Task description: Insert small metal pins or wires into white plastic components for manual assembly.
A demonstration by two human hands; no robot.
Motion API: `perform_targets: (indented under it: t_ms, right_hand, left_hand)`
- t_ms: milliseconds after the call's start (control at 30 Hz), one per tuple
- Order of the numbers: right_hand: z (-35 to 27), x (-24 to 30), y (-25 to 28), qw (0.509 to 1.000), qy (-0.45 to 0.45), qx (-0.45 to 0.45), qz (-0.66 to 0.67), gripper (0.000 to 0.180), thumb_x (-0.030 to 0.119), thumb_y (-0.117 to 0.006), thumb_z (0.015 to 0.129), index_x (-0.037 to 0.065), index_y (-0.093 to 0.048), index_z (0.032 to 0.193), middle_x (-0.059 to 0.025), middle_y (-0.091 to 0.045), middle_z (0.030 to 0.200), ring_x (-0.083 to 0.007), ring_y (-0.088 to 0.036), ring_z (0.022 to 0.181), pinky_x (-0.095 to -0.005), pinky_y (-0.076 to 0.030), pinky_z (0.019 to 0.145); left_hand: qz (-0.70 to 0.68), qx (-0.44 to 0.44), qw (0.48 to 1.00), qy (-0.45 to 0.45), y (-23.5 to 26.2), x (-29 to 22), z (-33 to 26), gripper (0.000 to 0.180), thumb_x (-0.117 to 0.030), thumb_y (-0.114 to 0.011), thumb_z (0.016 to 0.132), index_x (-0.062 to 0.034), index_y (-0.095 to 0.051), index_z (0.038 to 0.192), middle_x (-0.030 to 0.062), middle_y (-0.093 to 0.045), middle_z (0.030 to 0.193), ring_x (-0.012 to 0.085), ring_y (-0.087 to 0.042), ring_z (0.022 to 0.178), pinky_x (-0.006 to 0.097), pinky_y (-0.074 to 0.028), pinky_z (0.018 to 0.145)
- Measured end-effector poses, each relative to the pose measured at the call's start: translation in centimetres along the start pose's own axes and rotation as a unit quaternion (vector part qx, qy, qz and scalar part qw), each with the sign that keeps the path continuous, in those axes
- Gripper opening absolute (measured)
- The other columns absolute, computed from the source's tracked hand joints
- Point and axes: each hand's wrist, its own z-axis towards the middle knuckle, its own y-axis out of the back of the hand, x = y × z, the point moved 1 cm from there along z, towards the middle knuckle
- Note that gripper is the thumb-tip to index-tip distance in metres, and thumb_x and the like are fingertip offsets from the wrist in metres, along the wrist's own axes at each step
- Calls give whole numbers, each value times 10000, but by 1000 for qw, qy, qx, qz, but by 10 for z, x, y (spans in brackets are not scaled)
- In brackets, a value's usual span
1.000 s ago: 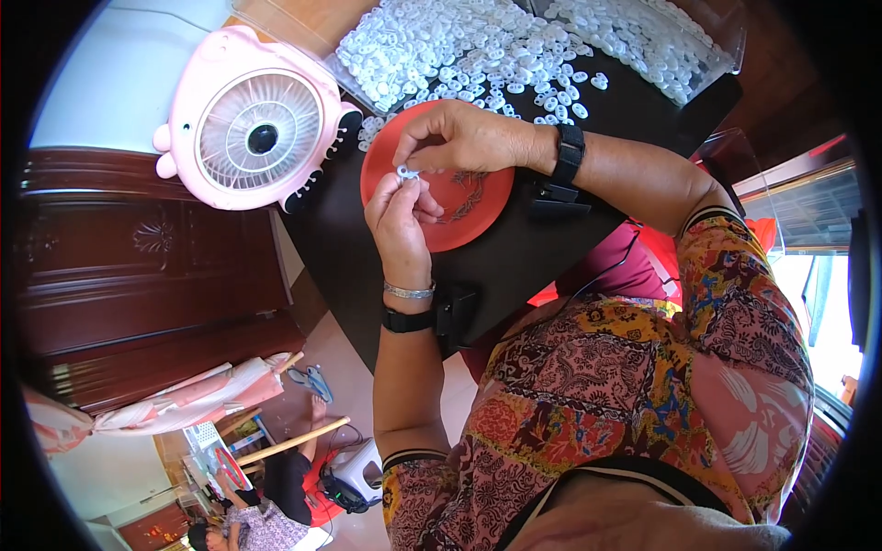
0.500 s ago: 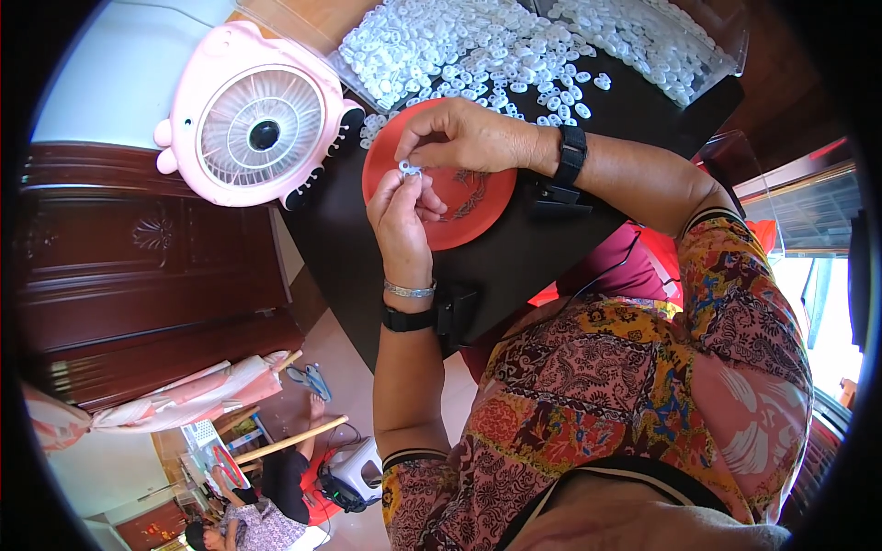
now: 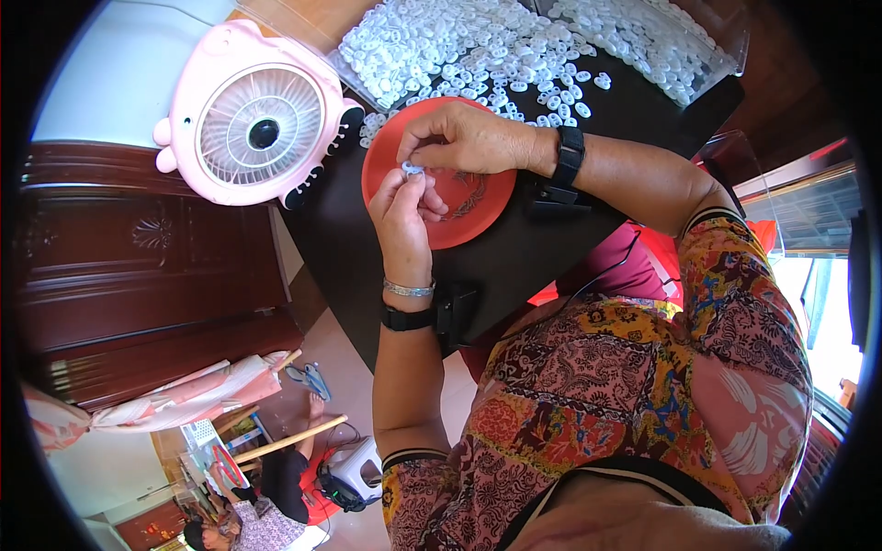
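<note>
Working: both hands meet over the red dish (image 3: pixel 459 216), pinching one small white plastic piece (image 3: pixel 411 169) between them.
Step (judgement): looks like mid-handling of a single piece — fitting or checking it at the fingertips, not picking and not dropping.
Left hand (image 3: pixel 402 211): fingers curled up tight, thumb and forefinger closed on the piece from below. Bracelet and dark wristband on that wrist.
Right hand (image 3: pixel 469 138): reaches in from the right, fingertips closed on the same piece from above; rest of the hand loosely bent. Black wristband on that wrist.
Piece location: at the touching fingertips, above the dish's left part, just clear of its surface as far as I can tell.
Supply: heap of white pieces (image 3: pixel 514 46) spread on the black board (image 3: pixel 514 266), touching the dish's far rim.
Nearby: pink desk fan (image 3: pixel 254 115) stands just left of the dish, well apart from the hands.
Dish content: looks bare apart from a dark pattern; can't confirm more under the hands.
Next move needs (judgement): fine two-finger force, steady alignment; piece is tiny, so slip risk is high.
</note>
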Motion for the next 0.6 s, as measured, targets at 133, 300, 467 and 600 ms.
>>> perform_targets:
  t_ms: [133,300,467,600]
  right_hand:
    - [1,-2,-1,1000,15,4,10,144,95,-575,906,8,-635,1004,-42,-662,882,-90,-616,824,-241,-499,756]
    - [0,-1,-2,1000,11,9,8,141,94,-563,911,8,-632,999,-38,-655,867,-87,-610,808,-237,-495,752]
    - [0,3,-1,1000,6,14,10,143,94,-557,912,8,-631,999,-40,-653,863,-93,-610,800,-243,-498,753]
    - [0,-2,-2,999,34,4,18,144,96,-555,914,8,-632,997,-43,-654,867,-96,-613,807,-247,-500,757]
  left_hand:
    - [-3,-1,1000,-2,-1,0,0,231,-198,-487,905,-3,-586,832,55,-566,647,144,-563,559,234,-417,513]
    - [-8,-2,1000,-2,-1,-1,0,226,-203,-499,902,-8,-585,826,53,-566,644,141,-563,557,231,-416,512]
    - [-6,-5,1000,-5,-1,-1,0,230,-210,-504,903,-11,-585,822,52,-566,644,139,-563,557,229,-416,511]
    - [-3,1,1000,-8,-1,-2,-2,236,-212,-500,907,-8,-587,826,52,-566,645,139,-564,560,229,-417,512]
